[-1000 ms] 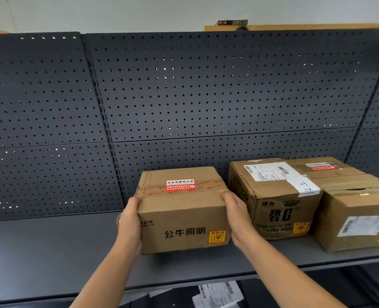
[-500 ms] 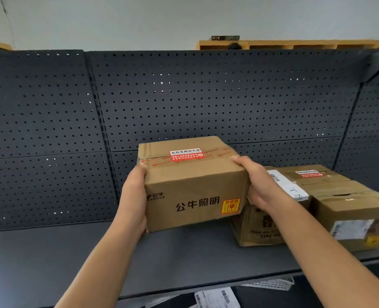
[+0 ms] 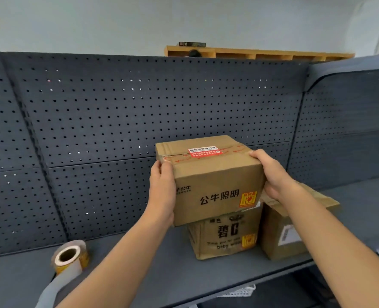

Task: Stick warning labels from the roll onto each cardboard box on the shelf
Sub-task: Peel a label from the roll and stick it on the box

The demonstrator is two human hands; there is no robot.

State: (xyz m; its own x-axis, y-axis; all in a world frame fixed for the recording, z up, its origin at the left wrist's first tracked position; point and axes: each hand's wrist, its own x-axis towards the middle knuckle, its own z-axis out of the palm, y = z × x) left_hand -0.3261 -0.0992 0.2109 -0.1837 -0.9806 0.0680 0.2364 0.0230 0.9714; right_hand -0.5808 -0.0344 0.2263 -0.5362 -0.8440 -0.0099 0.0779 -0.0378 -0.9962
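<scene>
I hold a brown cardboard box (image 3: pixel 215 185) with black Chinese lettering between both hands, over a second box (image 3: pixel 224 236) that stands on the dark shelf (image 3: pixel 139 274). It carries a red label on top and an orange warning label at its front lower right. My left hand (image 3: pixel 161 190) grips its left side. My right hand (image 3: pixel 273 174) grips its right top corner. A third box (image 3: pixel 290 232) stands to the right, partly hidden by my right arm. The label roll (image 3: pixel 70 258) lies on the shelf at the left, with a strip of backing paper trailing toward me.
A dark perforated back panel (image 3: pixel 117 121) runs behind the shelf. A curved dark shelf end (image 3: pixel 350 70) rises at the right. Papers show on a lower level below the shelf edge (image 3: pixel 235 292). A wooden rack (image 3: pixel 261 54) is visible beyond the panel's top.
The lettered box has been lifted off the shelf and carried right, and is now over the neighbouring box. The view has shifted, bringing the label roll into sight at the left.
</scene>
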